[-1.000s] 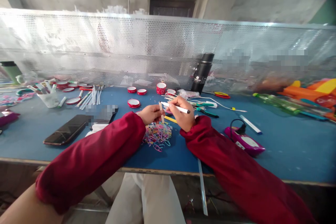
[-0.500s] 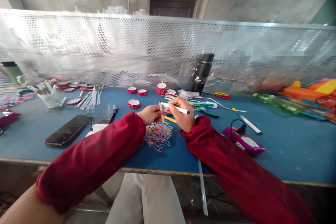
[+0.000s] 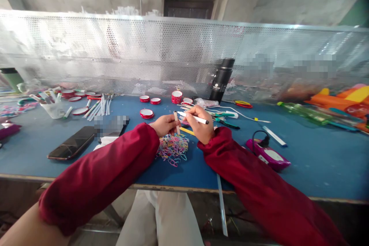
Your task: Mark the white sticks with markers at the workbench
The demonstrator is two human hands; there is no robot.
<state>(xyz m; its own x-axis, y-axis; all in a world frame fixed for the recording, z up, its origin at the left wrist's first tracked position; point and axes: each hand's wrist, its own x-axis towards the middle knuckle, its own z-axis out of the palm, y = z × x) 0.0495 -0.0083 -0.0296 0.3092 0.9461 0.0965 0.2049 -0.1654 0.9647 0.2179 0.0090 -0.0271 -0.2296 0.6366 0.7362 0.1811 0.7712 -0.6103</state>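
My left hand [image 3: 165,124] pinches a short pale stick [image 3: 176,122] and holds it upright above a heap of coloured rubber bands [image 3: 173,148]. Gripped like a pencil in my right hand [image 3: 201,122] is a white pen with a black end [image 3: 193,118], whose tip touches the top of the stick. Both hands hover over the blue table [image 3: 317,161], and both arms wear dark red sleeves.
A black phone [image 3: 71,143] lies at the left, and red-rimmed lids [image 3: 147,113] sit behind the hands. A black flask [image 3: 221,80] stands by the perforated metal screen [image 3: 115,54]. A purple device with a cable [image 3: 268,155], scissors [image 3: 226,122] and bright plastic toys [image 3: 340,103] lie to the right.
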